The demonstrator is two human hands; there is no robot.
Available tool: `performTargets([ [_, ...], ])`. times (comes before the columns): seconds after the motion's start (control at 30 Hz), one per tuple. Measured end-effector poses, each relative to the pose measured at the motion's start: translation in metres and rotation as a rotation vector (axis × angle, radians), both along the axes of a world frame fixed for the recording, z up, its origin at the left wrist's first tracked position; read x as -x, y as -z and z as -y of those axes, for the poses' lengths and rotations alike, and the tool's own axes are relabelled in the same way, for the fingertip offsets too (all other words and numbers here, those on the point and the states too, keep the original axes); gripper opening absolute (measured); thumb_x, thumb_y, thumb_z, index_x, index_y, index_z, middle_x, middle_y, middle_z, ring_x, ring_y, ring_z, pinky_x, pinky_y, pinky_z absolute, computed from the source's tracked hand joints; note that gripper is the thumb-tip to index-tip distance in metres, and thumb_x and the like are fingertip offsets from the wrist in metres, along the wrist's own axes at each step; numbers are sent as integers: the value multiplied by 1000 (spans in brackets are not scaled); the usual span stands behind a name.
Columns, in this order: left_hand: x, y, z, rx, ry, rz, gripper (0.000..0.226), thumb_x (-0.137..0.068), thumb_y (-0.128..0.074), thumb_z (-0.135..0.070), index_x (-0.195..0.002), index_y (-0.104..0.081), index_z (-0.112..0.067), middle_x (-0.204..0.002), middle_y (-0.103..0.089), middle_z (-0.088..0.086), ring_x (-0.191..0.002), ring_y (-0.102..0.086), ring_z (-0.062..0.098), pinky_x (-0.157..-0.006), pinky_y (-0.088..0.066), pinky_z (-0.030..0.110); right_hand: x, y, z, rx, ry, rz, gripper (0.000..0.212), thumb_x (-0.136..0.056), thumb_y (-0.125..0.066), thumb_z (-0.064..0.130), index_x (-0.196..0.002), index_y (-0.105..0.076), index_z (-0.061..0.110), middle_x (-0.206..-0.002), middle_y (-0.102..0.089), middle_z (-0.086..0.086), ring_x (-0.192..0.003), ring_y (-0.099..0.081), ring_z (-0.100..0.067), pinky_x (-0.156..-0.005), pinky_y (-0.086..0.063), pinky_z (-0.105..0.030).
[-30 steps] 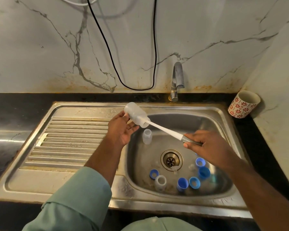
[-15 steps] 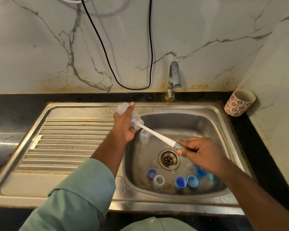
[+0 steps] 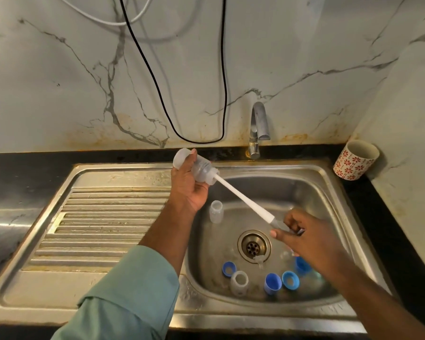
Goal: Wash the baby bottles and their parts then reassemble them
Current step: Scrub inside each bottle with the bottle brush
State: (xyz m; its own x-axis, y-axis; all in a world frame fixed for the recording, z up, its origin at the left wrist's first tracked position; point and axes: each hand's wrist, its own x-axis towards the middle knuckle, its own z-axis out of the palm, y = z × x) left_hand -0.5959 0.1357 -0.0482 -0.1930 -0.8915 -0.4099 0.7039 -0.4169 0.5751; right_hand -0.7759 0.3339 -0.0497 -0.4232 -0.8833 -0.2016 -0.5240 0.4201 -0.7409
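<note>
While the left hand grips a clear baby bottle above the rear left rim of the sink, the bottle lies tilted with its base toward 10 o'clock and its mouth toward 4 o'clock. The fingers curl round its underside and the thumb lies along the top, its tip near the base. The left forearm rises from 7 o'clock, with a pale green sleeve rolled short of the wrist. A white brush handle runs out of the bottle's mouth, slanting down toward 4 o'clock; the brush head sits inside the bottle. The right hand pinches the handle's grey end between thumb and curled fingers, above the basin, with the bare right forearm coming in from 5 o'clock.

In the basin, a second clear bottle stands upright at about 10 o'clock from the drain. Toward 6 o'clock from the drain lie a blue ring, a clear cap, a blue cap and another blue ring; one more blue part is half hidden by the right wrist. The tap stands at 12 o'clock behind the basin. A red-flowered cup sits on the black counter at 2 o'clock, tilted against the wall. A black cable hangs in a loop on the marble wall.
</note>
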Motion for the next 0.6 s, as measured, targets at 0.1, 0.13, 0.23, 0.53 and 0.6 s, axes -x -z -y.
performTargets([
  [0.1,3,4,2,18,3,53,55,-83,-77,-22,-131,-51,-19,-125,-50,17,-108,-56,32,-85,-57,52,3,-1,-2,-13,-29,-270,27,-87,-63,49,-77,-53,27,-64,-60,4,-60,-60,-12,-61,-56,-35],
  [0.13,5,4,0,20,9,52,56,-82,-77,-23,-130,-51,-19,-125,-50,17,-109,-56,32,-86,-57,51,6,-5,-2,-17,-40,-255,28,-89,-61,50,-76,-56,26,-63,-61,3,-58,-60,-13,-60,-55,-34],
  [0.23,10,-1,-3,20,4,6,65,-80,-76,-26,-137,-46,-16,-132,-52,19,-110,-60,31,-76,-61,44,14,-21,1,-152,-121,164,42,-92,-57,49,-77,-67,11,-60,-62,-9,-46,-51,-22,-46,-42,-30],
  [0.53,11,-9,4,67,22,-25,73,-74,-78,-25,-139,-45,-16,-124,-49,19,-103,-57,31,-61,-58,41,33,-16,9,70,-138,29,14,-79,-78,28,-80,-66,20,-74,-65,-13,-53,-52,-7,-49,-43,-20],
  [0.6,7,-8,2,97,84,-36,62,-81,-74,-26,-136,-47,-14,-118,-49,18,-96,-58,29,-62,-59,42,38,-18,5,85,-164,107,13,-82,-75,23,-78,-67,14,-71,-64,-16,-43,-46,-2,-43,-38,-16],
])
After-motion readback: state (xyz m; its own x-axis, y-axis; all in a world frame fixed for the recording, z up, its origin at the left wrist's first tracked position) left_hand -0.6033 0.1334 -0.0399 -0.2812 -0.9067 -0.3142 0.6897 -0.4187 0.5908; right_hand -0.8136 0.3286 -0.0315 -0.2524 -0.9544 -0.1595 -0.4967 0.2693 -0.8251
